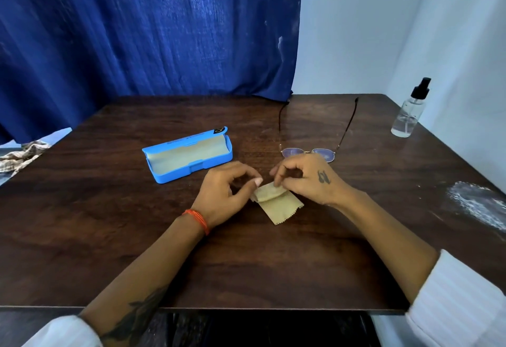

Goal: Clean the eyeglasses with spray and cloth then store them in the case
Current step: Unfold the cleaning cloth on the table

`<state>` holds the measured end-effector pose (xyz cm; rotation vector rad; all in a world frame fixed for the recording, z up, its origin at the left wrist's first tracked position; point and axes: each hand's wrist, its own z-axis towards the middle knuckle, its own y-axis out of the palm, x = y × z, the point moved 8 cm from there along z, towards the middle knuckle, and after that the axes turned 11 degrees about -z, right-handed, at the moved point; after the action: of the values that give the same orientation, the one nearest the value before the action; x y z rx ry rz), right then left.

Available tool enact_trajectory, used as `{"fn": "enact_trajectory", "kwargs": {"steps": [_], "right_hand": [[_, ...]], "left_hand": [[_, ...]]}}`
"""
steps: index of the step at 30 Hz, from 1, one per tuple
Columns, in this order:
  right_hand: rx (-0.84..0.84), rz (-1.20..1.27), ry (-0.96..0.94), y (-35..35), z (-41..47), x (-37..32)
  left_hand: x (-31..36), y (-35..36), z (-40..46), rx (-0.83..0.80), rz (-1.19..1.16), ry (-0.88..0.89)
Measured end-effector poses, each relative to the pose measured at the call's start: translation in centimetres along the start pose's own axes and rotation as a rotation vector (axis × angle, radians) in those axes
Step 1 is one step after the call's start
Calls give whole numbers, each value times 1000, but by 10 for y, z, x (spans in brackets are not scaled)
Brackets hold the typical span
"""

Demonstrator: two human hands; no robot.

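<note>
Dark wood-grain table [246, 264], surface smooth, with a whitish powdery smear [477, 204] sitting near its right edge. Blue curtain [150, 31] hanging in folds behind; pale wall to the right. A crumpled patterned rag [23, 155] is lying off the table's far-left corner.

Blue plastic case [189, 155] lying open left of centre, lid tipped back, beige lining showing. Clear spray bottle [409, 111] with black pump top standing upright at the far right corner, well apart from everything else.

Eyeglasses [309, 152], thin metal frame, resting lenses-down toward the person, temples unfolded and pointing away. The right hand [309, 179] is sitting just in front of them, covering part of the right lens.

Beige cloth [276, 204], zigzag-cut edges, partly folded, lying on the table between the hands. Left hand [227, 190], orange thread at the wrist, is pinching the cloth's upper left corner with thumb and finger; right hand is pinching its top edge with curled fingertips.
</note>
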<state>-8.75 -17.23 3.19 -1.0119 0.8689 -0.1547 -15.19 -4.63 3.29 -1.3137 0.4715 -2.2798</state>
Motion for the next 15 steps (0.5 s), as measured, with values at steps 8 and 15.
{"fn": "enact_trajectory", "kwargs": {"steps": [8, 15], "right_hand": [[-129, -199, -48, 14, 4, -3], [194, -223, -189, -15, -5, -8]], "left_hand": [[-21, 16, 2, -151, 117, -150], [23, 17, 4, 10, 189, 177]]}}
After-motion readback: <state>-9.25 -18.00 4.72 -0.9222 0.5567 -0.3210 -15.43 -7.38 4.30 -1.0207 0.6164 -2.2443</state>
